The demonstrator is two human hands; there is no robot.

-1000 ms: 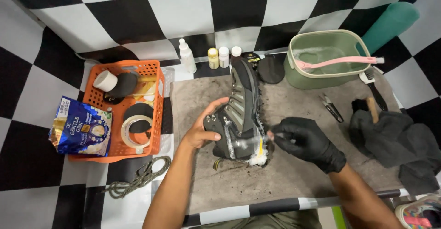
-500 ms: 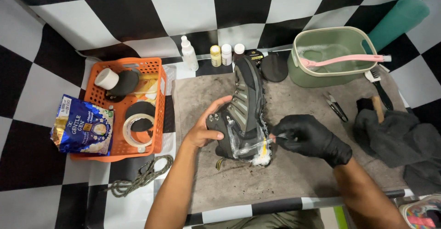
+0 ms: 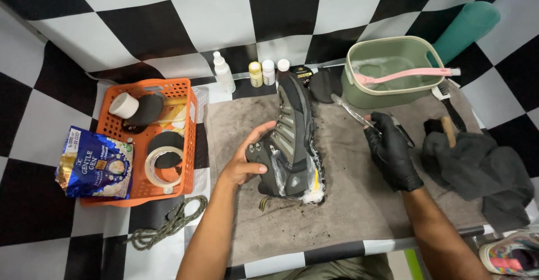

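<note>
Between both hands, on grey mat: muddy grey-black hiking boot (image 3: pixel 289 145), on its side. Bare left hand (image 3: pixel 247 165) cups heel/ankle; gloved right hand (image 3: pixel 390 151), just right, pinches thin brush (image 3: pixel 353 113). Boot prob. heavy, stiff sole, slick mud — grip ankle collar. Green basin (image 3: pixel 359 92) beyond right hand.

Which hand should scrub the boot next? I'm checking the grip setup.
Probably the right hand: gloved, it holds a small brush beside the boot. The bare left hand steadies the boot's heel.
</note>
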